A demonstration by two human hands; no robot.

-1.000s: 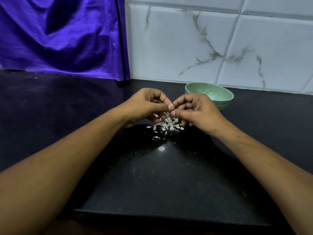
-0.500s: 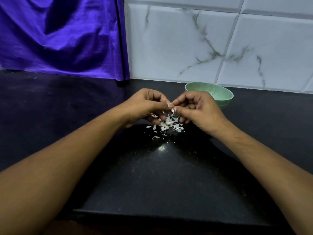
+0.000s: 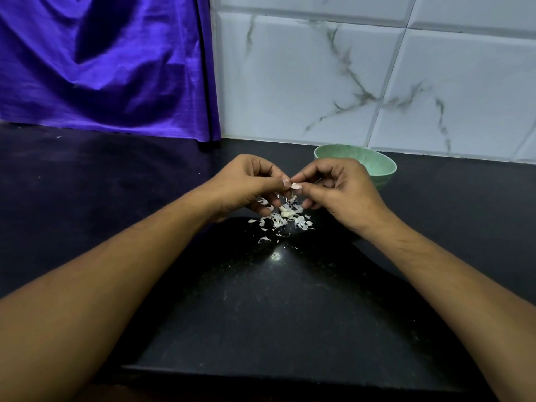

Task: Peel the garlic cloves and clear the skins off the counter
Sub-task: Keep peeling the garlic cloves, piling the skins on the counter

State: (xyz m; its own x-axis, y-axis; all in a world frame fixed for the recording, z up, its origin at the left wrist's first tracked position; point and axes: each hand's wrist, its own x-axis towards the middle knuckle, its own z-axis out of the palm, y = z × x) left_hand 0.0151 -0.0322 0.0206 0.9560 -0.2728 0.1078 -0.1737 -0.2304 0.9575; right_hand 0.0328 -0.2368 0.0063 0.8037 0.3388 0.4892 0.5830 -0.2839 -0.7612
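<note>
My left hand (image 3: 246, 184) and my right hand (image 3: 339, 190) meet fingertip to fingertip above the black counter (image 3: 278, 309). Together they pinch a small pale garlic clove (image 3: 296, 186) between thumbs and forefingers. Directly beneath them lies a heap of white garlic skins (image 3: 282, 220), scattered in thin flakes. A cream-coloured peeled clove (image 3: 285, 212) rests in the middle of the heap. Part of the clove in my fingers is hidden by them.
A pale green bowl (image 3: 377, 165) stands on the counter just behind my right hand, near the marbled white tile wall (image 3: 362, 76). A purple cloth (image 3: 101, 62) hangs at the back left. The counter's front edge (image 3: 275, 375) runs close to me.
Both hands have lifted slightly off the heap while still working the clove at their fingertips. More of the skin heap and the peeled clove shows below them.
</note>
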